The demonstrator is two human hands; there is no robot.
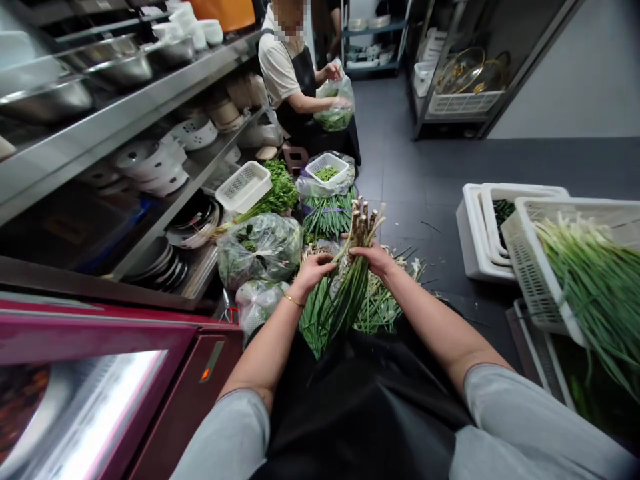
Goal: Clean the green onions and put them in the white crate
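Black apron cloth (370, 413) spreads across the lap, nearest the camera, with a grey sleeve (225, 433) at the left. Over the lap, the right hand (377, 258) is closed around a bunch of green onions (350, 293). Its long axis runs from the pale, rooty ends, pointing up and away with a slight lean to the right, down to green leaves that trail toward the lap and the left. The left hand (316, 270) is narrow, fingers drawn together at the bunch's left edge; whether they grip a strand, I cannot tell.

Loose stalks (385, 300) lie below and right of the bunch. Just beyond the root ends sit a banded bundle of greens (327, 212) and a small white basket (327, 170). Tied plastic bags (260, 250) crowd the left side, with a steel shelf (125, 123) and a maroon appliance (195, 393) further out. Ahead, another person (295, 73) holds a clear bag (337, 103).

Bare dark floor (425, 167) opens to the right and ahead, bounded on the right by a white crate of green onions (535, 267).
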